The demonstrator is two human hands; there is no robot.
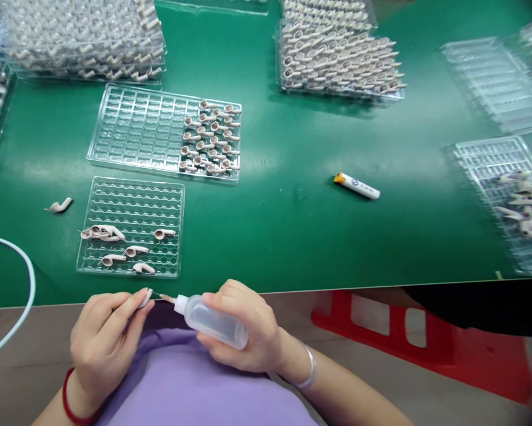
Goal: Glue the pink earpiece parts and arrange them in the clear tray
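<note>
Between thumb and fingers, my left hand [108,340] pinches a small white earphone shell [146,297] just off the table's front edge. My right hand [250,328] is wrapped around a translucent squeeze bottle [215,321] with a thin needle tip. The bottle is tilted, and its needle points left at the shell, touching or very near it. Just beyond my left hand lies a clear ribbed tray [135,201] with several loose earphone shells [112,259] on its near half. One more shell [60,205] rests on the green table left of that tray.
Behind is a larger clear tray [132,127], its right part filled with shells. Stacked full trays [83,44] stand at the back left, others [337,59] at the back centre. A white-and-orange tube [357,185] lies right of centre. A white cable [28,278] curves at left; a red stool [425,337] is below.
</note>
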